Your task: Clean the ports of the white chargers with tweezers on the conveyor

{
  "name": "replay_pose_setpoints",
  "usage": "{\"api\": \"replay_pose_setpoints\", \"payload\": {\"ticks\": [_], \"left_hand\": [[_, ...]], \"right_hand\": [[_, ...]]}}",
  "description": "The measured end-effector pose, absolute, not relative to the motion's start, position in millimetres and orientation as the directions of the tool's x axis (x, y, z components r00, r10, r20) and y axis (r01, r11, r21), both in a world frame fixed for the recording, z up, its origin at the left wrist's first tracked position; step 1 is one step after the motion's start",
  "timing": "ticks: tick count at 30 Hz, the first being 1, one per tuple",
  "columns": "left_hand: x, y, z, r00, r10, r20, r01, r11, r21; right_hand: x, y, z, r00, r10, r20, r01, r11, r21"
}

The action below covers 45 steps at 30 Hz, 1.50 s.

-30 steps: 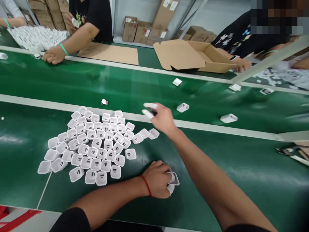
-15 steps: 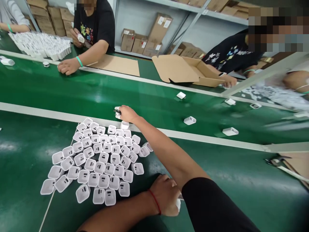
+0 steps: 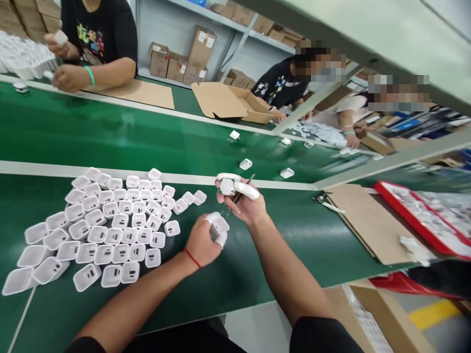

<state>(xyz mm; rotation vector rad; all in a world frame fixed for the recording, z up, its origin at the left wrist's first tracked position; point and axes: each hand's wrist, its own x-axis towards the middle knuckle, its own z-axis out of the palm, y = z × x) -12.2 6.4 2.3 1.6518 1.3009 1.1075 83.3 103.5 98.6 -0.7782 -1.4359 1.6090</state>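
My left hand (image 3: 204,241), with white finger cots and a red string at the wrist, is closed round a white charger shell (image 3: 220,225) just above the green table. Slightly higher and to the right, my right hand (image 3: 241,198) pinches a small round white part (image 3: 227,186) between cot-covered fingers and also holds dark tweezers (image 3: 243,189). A dense cluster of white charger shells (image 3: 110,225) stands open side up to the left of both hands.
Loose white shells (image 3: 246,163) ride the green conveyor belt (image 3: 110,137) beyond. Other people work on the far side by an open cardboard box (image 3: 235,102). Cardboard sheet (image 3: 368,220) and a red tray (image 3: 423,211) lie at the right.
My right hand pulled back from the belt, now holding the small part near the left hand. The left hand lifted its shell off the table. The view swung right.
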Motion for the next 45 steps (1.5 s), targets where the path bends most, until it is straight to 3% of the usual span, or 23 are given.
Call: {"api": "replay_pose_setpoints", "payload": {"ticks": [5, 10, 15, 22, 25, 29, 37, 45], "left_hand": [[-13.5, 4.4, 10.6, -0.099, 0.969, 0.226, 0.165, -0.208, 0.964], [-13.2, 1.7, 11.8, -0.057, 0.941, 0.333, 0.060, -0.330, 0.942], [-13.8, -1.1, 21.0, 0.023, 0.927, 0.374, 0.034, -0.374, 0.927], [-15.7, 1.6, 19.5, 0.022, 0.942, 0.336, -0.028, -0.335, 0.942], [-19.8, 4.0, 20.2, 0.067, 0.921, 0.385, 0.099, -0.390, 0.916], [-24.2, 6.0, 25.2, 0.065, 0.850, 0.523, 0.353, -0.510, 0.785], [-22.4, 5.0, 25.3, 0.051, 0.791, 0.610, 0.508, -0.546, 0.666], [-22.3, 5.9, 23.4, 0.051, 0.751, 0.659, 0.545, -0.573, 0.612]], "right_hand": [[131.0, 67.8, 69.4, -0.271, 0.952, 0.143, -0.319, 0.052, -0.946], [150.4, 43.6, 46.2, -0.094, 0.964, 0.249, -0.276, 0.216, -0.937], [156.4, 29.1, 38.4, -0.137, 0.927, 0.350, -0.104, 0.338, -0.935], [154.8, 24.7, 37.6, -0.152, 0.864, 0.479, -0.048, 0.478, -0.877], [151.0, 20.7, 40.0, -0.222, 0.797, 0.562, 0.000, 0.576, -0.817], [148.7, 18.2, 40.2, -0.288, 0.687, 0.667, 0.106, 0.715, -0.691], [146.5, 16.1, 35.9, -0.365, 0.600, 0.712, 0.184, 0.796, -0.576], [143.8, 15.8, 39.2, -0.376, 0.550, 0.746, 0.206, 0.834, -0.511]]}}
